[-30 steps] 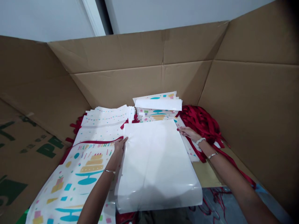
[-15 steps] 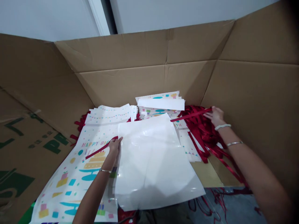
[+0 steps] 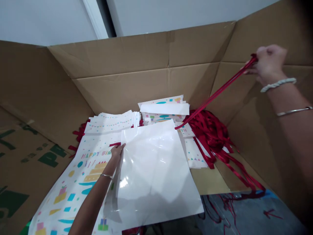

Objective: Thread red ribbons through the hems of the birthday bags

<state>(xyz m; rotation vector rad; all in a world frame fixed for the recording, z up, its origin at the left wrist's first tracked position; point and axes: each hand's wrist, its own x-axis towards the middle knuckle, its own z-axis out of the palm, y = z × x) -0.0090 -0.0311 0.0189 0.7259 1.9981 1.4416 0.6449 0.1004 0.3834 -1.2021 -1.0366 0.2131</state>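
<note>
A white plastic sheet (image 3: 156,169) lies face down in front of me, glossy under the light. At its upper left edge my left hand (image 3: 117,151) grips the sheet, and a short red ribbon end shows beyond the fingers. My right hand (image 3: 270,62) is raised high at the right, closed on a long red ribbon (image 3: 220,93). This ribbon runs taut down to the sheet's upper right corner. Left of the white sheet lie printed "Happy Birthday" sheets (image 3: 73,176), partly covered by my left forearm.
A heap of red ribbon (image 3: 210,130) sits at the right, with strands trailing over the edge. Folded printed sheets (image 3: 163,109) lie at the back. Cardboard walls (image 3: 137,55) surround the work area on the left, back and right. More ribbon lies on the floor (image 3: 246,212).
My right hand has moved up and right, drawing the ribbon out into a long taut line. My left hand stays at the sheet's edge, and less ribbon shows to its left.
</note>
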